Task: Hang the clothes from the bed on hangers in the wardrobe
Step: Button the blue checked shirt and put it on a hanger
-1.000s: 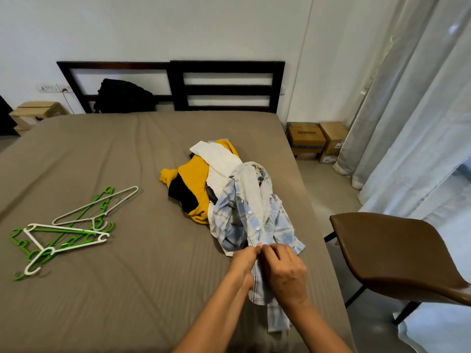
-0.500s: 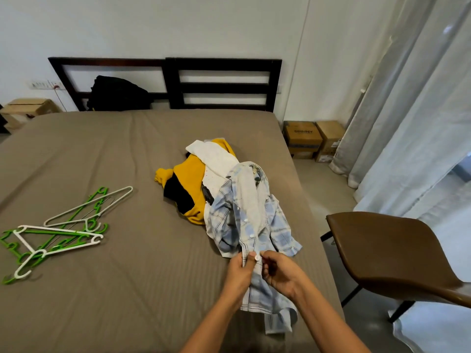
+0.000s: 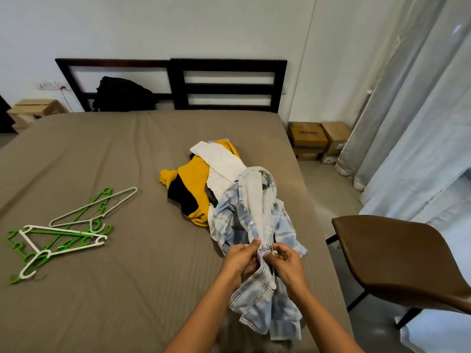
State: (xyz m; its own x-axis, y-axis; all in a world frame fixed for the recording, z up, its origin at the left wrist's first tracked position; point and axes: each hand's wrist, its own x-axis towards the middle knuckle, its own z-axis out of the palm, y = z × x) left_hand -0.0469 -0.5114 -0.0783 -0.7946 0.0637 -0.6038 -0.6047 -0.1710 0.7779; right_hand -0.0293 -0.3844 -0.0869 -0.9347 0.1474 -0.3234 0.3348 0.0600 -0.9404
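I see the blue-and-white plaid shirt [image 3: 254, 222] lying on the right half of the bed [image 3: 114, 289], its collar toward the far end and its lower part trailing toward the near edge. My left hand [image 3: 240, 259] has its fingers curled and pinches the buttoned front edge of the shirt, thumb on top. My right hand [image 3: 285, 263] sits just beside it, fingers curled in, pinching the opposite front edge, so the two hands almost meet over the row of buttons. Just beyond the shirt, partly under its collar, lie a white garment [image 3: 224, 164] and, to its left, a yellow garment [image 3: 193, 179] with a black panel; the three overlap in one heap. Well apart on the left side of the bed lies a loose pile of green and white hangers [image 3: 63, 233]. At the far end stands a dark headboard [image 3: 229, 85] with a black bag [image 3: 122, 94] against it. To the right of the bed I see a brown chair [image 3: 397, 256], cardboard boxes [image 3: 318, 141] on the floor, and pale curtains [image 3: 420, 123].
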